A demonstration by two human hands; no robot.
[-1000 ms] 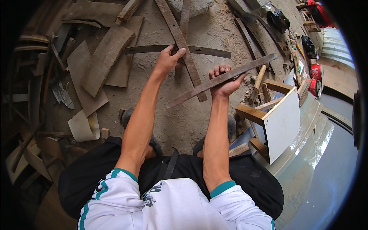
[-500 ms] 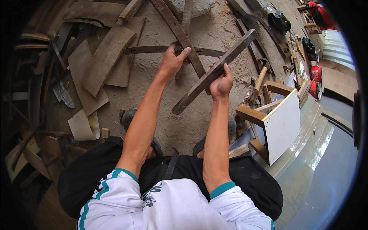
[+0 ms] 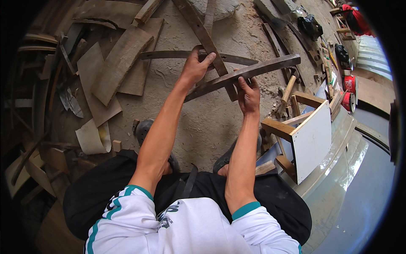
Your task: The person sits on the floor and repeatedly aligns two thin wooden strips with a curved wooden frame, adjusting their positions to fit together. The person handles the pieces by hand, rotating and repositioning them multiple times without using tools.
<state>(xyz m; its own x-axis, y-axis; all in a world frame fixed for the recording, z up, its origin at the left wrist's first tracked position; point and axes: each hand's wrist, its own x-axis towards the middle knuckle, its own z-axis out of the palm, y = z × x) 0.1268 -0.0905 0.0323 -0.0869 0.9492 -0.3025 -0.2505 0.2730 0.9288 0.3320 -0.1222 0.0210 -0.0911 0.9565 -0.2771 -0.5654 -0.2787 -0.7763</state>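
Note:
My right hand (image 3: 248, 97) grips a dark, straight wooden bar (image 3: 270, 65), thumb on the near side and fingertips around the far side. The bar slants up to the right, and its left end passes close by my left wrist. My left hand (image 3: 196, 67) is closed where a long wooden slat (image 3: 196, 26) crosses a thin, curved dark strip (image 3: 165, 54). Its thumb lies over the slat's edge; the other fingers are mostly hidden behind. The bar covers part of the slat near its lower end. Another narrow slat (image 3: 210, 17) stands behind, beside a pale stone block.
Loose boards (image 3: 122, 63) lie piled on the left. A hammer (image 3: 287, 91) rests on the dusty ground to the right, near a small white-topped wooden stool (image 3: 313, 142) on its side. Red cans (image 3: 349, 101) and black bags (image 3: 309, 26) are farther right.
The bar in my right hand has turned clockwise, from steep to flatter, its right end moving right and down. My right hand has turned with it; my left has shifted slightly right.

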